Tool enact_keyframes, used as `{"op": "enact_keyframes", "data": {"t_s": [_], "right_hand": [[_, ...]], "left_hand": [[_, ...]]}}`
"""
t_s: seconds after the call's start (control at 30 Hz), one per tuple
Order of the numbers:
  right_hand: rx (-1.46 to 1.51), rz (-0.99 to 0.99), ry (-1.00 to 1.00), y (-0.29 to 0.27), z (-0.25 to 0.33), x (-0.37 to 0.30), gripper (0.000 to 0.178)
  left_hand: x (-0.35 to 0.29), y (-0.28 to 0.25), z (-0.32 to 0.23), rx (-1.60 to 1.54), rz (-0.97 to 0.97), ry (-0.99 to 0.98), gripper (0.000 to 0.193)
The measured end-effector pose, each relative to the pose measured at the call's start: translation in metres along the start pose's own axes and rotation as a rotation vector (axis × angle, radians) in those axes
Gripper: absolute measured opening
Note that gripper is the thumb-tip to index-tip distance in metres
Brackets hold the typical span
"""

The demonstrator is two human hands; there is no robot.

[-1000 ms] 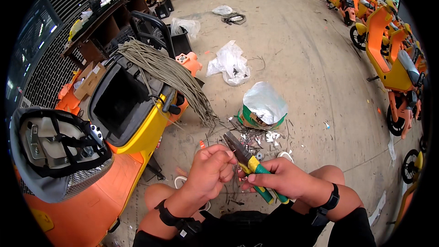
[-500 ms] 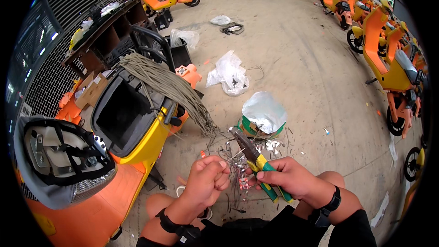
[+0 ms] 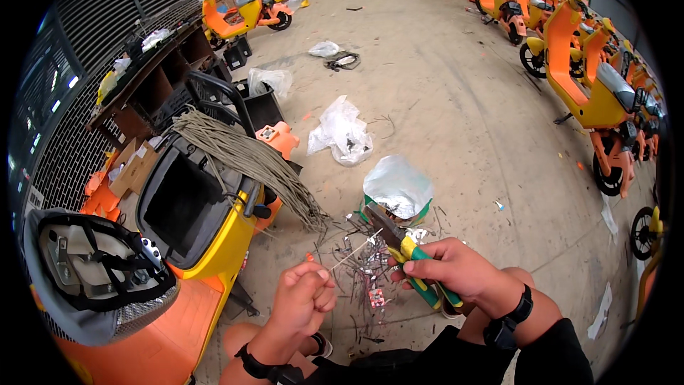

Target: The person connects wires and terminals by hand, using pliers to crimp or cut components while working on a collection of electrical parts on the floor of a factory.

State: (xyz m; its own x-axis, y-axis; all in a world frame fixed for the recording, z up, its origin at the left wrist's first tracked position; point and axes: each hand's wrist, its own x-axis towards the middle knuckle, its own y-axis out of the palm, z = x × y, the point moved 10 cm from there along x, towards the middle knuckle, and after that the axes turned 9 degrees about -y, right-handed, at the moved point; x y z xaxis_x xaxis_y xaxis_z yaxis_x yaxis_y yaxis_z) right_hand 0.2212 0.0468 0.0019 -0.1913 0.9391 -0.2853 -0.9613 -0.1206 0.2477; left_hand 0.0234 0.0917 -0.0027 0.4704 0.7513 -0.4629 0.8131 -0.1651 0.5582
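while a pair of pliers [image 3: 407, 247] is clasped in the right hand [image 3: 452, 269], a thin pale strand [image 3: 354, 251] is pinched in the left hand [image 3: 303, 298], whose fingers are curled into a fist with the thumb laid on top. the fingers of the right hand are wrapped around the green and yellow handles, and the dark head is pointed forward and to the left. the strand is stretched slantwise across the gap between the hands, from the left thumb to the pliers' head; whether it is bitten by the jaws or only laid against them cannot be told. a dark band is worn on each wrist.

below the hands, the concrete floor [image 3: 463, 135] is littered with dark scraps [image 3: 365, 271], among which a small red and white piece [image 3: 376, 297] is seen. just beyond the pliers, a green container lined with a silvery white bag [image 3: 397, 180] is placed, and farther off lies a crumpled clear plastic bag [image 3: 340, 132].

to the left, a yellow and orange scooter [image 3: 231, 242] is parked with its dark compartment open; a bundle of grey-green cords [image 3: 249, 164] is draped over it, and an upturned grey seat [image 3: 103, 274] is rested nearby. at the right, more scooters [image 3: 588, 107] are lined up.
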Motion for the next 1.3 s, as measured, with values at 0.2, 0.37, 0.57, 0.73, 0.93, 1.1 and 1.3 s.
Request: {"op": "enact_keyframes", "data": {"t_s": [0.2,0.37,0.57,0.73,0.93,1.1,1.3], "right_hand": [[0.223,-0.218,-0.13,-0.048,0.021,0.003,0.028],[0.1,-0.325,-0.192,-0.064,0.023,-0.008,0.027],[-0.177,0.026,-0.004,0.0,-0.016,-0.003,0.027],[-0.062,0.163,-0.015,0.022,-0.025,-0.002,0.031],[0.486,0.392,0.219,0.064,-0.029,-0.021,0.047],[0.64,0.498,0.266,0.08,-0.034,-0.027,0.048],[0.673,0.349,0.009,0.06,-0.029,-0.006,0.043]], "left_hand": [[-0.011,-0.035,-0.019,-0.072,-0.183,0.173,0.014],[0.0,-0.041,-0.02,-0.025,-0.111,0.123,0.017],[0.017,-0.015,-0.015,-0.052,-0.03,0.118,0.016],[0.022,-0.009,-0.01,-0.047,-0.01,0.112,0.017],[0.03,-0.002,0.013,-0.04,0.016,0.06,0.02],[0.028,0.016,0.026,-0.181,0.172,-0.051,0.019],[0.03,0.009,0.006,-0.19,0.179,0.055,0.02]]}}
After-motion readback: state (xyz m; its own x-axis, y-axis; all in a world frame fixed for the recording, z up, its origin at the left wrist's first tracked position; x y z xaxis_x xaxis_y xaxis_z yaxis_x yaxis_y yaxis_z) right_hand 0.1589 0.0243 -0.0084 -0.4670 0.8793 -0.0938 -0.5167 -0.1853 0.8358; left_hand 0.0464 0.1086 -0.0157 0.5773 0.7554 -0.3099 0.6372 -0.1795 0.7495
